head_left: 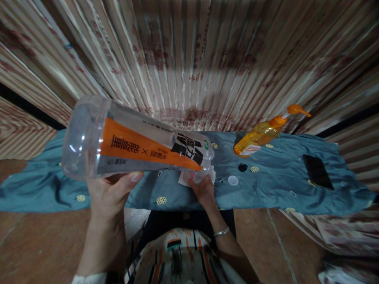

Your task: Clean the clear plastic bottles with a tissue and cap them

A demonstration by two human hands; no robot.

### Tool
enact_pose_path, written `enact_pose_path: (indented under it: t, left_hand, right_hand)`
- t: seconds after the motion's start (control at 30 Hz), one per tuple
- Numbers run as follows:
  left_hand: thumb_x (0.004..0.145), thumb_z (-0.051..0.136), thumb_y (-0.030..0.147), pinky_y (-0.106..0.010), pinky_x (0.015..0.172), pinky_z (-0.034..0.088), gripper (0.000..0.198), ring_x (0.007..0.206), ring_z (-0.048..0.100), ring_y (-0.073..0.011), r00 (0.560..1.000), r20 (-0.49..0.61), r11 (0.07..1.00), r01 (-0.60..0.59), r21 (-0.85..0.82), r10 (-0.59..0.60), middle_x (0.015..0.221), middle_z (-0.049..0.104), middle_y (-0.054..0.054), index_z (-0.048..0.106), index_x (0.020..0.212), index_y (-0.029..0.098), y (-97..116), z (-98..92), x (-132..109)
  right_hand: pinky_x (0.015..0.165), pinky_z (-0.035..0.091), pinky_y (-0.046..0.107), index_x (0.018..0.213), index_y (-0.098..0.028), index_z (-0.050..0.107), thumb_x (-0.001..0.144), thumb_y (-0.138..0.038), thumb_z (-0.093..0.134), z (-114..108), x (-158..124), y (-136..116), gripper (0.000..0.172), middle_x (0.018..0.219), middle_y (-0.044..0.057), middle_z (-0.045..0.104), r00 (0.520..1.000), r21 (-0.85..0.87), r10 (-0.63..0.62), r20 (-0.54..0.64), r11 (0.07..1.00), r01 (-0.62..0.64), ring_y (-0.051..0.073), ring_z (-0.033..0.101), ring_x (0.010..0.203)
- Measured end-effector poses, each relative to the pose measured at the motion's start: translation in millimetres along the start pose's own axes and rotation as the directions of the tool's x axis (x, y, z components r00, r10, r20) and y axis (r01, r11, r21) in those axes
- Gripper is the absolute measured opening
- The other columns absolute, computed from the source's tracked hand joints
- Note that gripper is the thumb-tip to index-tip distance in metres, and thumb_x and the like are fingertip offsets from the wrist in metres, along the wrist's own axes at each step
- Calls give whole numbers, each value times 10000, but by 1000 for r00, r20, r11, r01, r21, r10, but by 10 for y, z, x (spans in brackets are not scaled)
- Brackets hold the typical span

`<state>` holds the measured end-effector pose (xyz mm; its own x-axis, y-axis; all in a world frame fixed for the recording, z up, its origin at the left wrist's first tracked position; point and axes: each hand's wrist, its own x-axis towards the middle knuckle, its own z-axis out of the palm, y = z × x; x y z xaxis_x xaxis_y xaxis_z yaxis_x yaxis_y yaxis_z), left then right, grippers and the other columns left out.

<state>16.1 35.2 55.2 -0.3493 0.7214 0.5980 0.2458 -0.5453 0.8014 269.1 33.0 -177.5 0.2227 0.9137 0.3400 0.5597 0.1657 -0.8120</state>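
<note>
A large clear plastic bottle [133, 144] with an orange and black label lies tilted across the view, its base toward the left and its neck toward the centre. My left hand [111, 193] grips it from below near the base, thumb along the near side. Close to the bottle's neck is my right hand [205, 190], its fingers closed on something small and pale that the bottle partly hides. A white and pink paper [185, 178] shows beside those fingers, over the blue-green cloth [145, 193].
An orange pump bottle [257, 136] stands at the back right. Near it lie a black cap [243, 167] and a white round disc [233, 180]. Farther right is a black phone [318, 171]. A pleated curtain [192, 59] hangs behind the cloth-covered table.
</note>
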Motion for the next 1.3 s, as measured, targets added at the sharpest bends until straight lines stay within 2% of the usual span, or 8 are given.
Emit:
enact_pose_path:
  t: [0.27, 0.47, 0.63, 0.73, 0.93, 1.1, 1.2, 1.3]
  left_hand:
    - [599, 1067, 525, -435, 773, 667, 520, 803, 773, -280, 997, -33, 993, -75, -94, 72, 896, 799, -36, 849, 987, 256, -53, -6, 27]
    - [600, 1047, 603, -408, 738, 668, 565, 814, 793, -275, 999, -26, 996, -37, -82, 35, 923, 818, -39, 833, 986, 250, -48, 0, 36]
    - [581, 1049, 649, -450, 767, 682, 853, 780, 777, -255, 997, -30, 996, -71, -53, 70, 1113, 831, -49, 781, 1300, 276, -67, -12, 67]
    - [635, 1021, 646, -447, 788, 688, 874, 789, 782, -243, 995, -7, 995, -99, -10, 99, 1166, 832, -48, 744, 1385, 293, -106, -44, 71]
    - [649, 1028, 651, -407, 748, 678, 711, 846, 815, -271, 992, 21, 991, -124, -43, 125, 920, 832, -29, 828, 1213, 265, -141, -63, 66]
    - [609, 1036, 705, -454, 718, 695, 780, 794, 824, -296, 992, 31, 992, -123, -18, 124, 909, 827, -28, 826, 1218, 264, -125, -56, 83]
    - [538, 1065, 690, -493, 796, 702, 814, 872, 830, -315, 989, 27, 989, -144, 15, 144, 984, 847, -39, 839, 1206, 282, -145, -68, 86]
    - [550, 1056, 705, -486, 825, 700, 753, 887, 832, -310, 988, 15, 988, -153, 11, 153, 968, 843, -30, 860, 1150, 293, -159, -72, 81]
  right_hand:
    - [1109, 682, 665, 1452, -197, 620, 907, -492, 770, -1, 1, -13, 637, 1397, 229, 799, 1000, 3, 13, 8, 1000, -13, 453, 787, 1322]
    - [1107, 681, 656, 1442, -179, 635, 907, -450, 791, -2, -1, -9, 620, 1391, 245, 797, 1000, -13, 6, 11, 1000, -6, 461, 782, 1323]
    - [1118, 678, 629, 1454, -180, 637, 929, -465, 781, -7, 2, -11, 614, 1396, 220, 806, 1000, -29, -9, 12, 1000, 9, 424, 786, 1323]
    - [1110, 678, 635, 1435, -181, 647, 913, -440, 792, -7, 8, -15, 600, 1378, 221, 812, 1000, -15, 10, 14, 1000, -10, 429, 792, 1313]
    - [1104, 678, 661, 1410, -178, 653, 916, -483, 771, 21, -3, 8, 592, 1366, 240, 809, 1000, -13, 2, -12, 1000, -2, 443, 788, 1307]
    - [1077, 690, 674, 1413, -191, 633, 947, -545, 744, 38, -18, 46, 595, 1359, 232, 809, 999, -18, -40, -26, 999, 40, 435, 795, 1277]
    - [1083, 688, 666, 1403, -196, 638, 944, -536, 758, 30, -18, 56, 584, 1350, 226, 808, 999, -19, -47, -18, 999, 47, 434, 790, 1286]
    - [1086, 687, 653, 1394, -185, 654, 921, -498, 784, 18, -14, 59, 582, 1337, 231, 806, 1000, -22, -24, -1, 999, 24, 443, 789, 1291]
